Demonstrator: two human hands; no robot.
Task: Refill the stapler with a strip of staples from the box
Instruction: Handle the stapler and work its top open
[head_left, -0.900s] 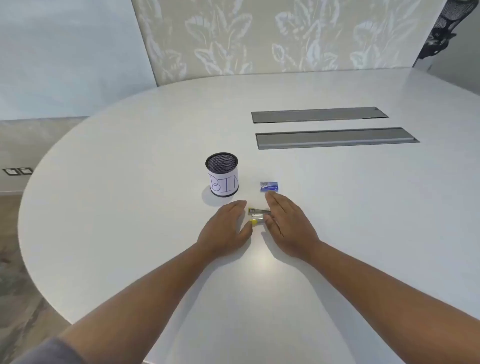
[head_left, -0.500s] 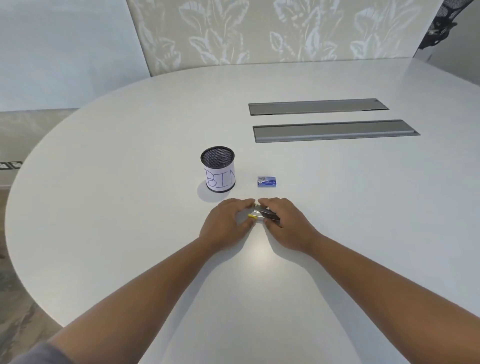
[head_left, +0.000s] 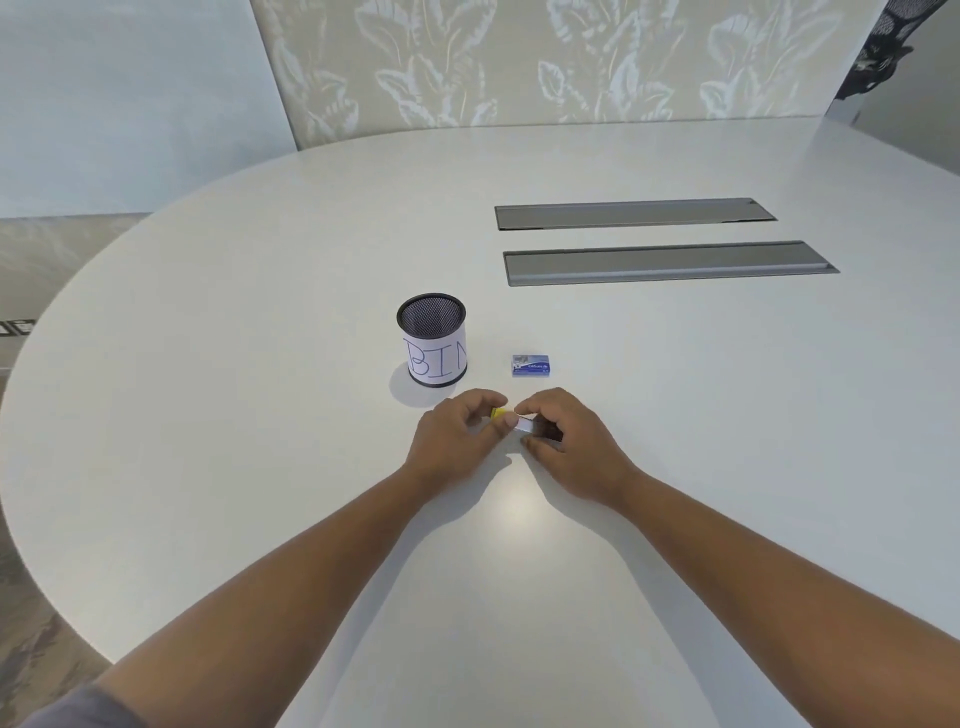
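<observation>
A small stapler (head_left: 524, 425), metallic with a yellow end, sits just above the white table (head_left: 260, 415) between both hands. My left hand (head_left: 457, 441) pinches its yellow end with curled fingers. My right hand (head_left: 571, 447) grips the darker right end, fingers curled over it. Most of the stapler is hidden by the fingers. A little beyond the hands lies the small blue box of staples (head_left: 530, 366), flat on the table and untouched; whether it is open I cannot tell.
A black mesh cup (head_left: 432, 340) labelled "BIN" stands to the left of the box. Two long grey cable hatches (head_left: 670, 262) are set into the table farther back. A patterned wall panel rises behind the table's far edge.
Both hands went from lying flat beside the stapler to closing on it. Their fingers have curled round its two ends and raised it slightly.
</observation>
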